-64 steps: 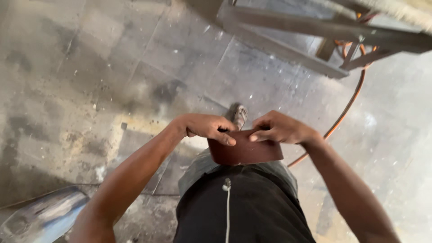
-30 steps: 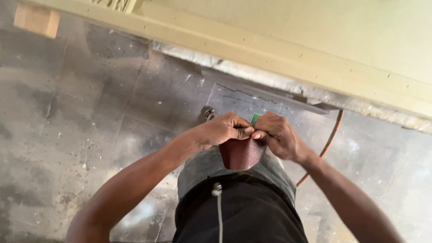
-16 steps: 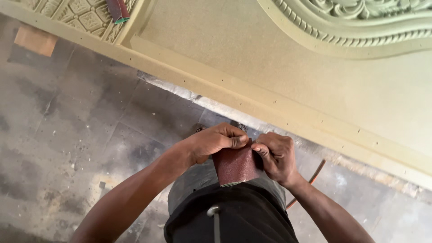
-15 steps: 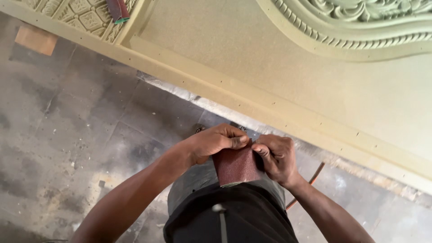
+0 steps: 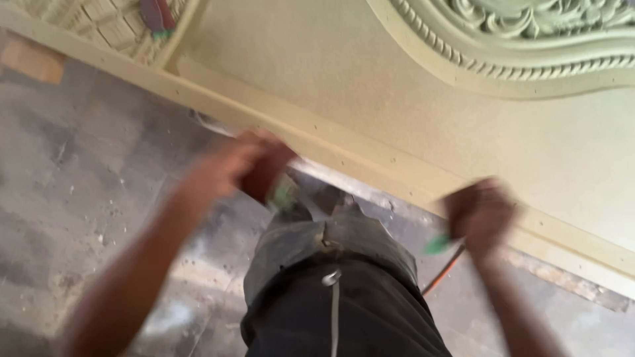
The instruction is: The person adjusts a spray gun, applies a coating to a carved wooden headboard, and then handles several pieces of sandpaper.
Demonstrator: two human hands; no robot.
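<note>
Left hand (image 5: 254, 162) closed on a reddish-brown sheet (image 5: 264, 180); right hand (image 5: 479, 211) seemingly fisted, blurred.

Hands parted, sheet torn in two

Half a second ago we saw both hands pinched together on one reddish-brown abrasive sheet at the centre of the frame; now the left hand (image 5: 241, 165) sits left of centre and the right hand (image 5: 479, 215) well apart at the right, both blurred. Each hand closes on a reddish piece with a green edge: the left piece (image 5: 274, 188), the right piece (image 5: 440, 244). The carved green panel (image 5: 397, 86) fills more of the upper frame, its edge lower than before.
</note>
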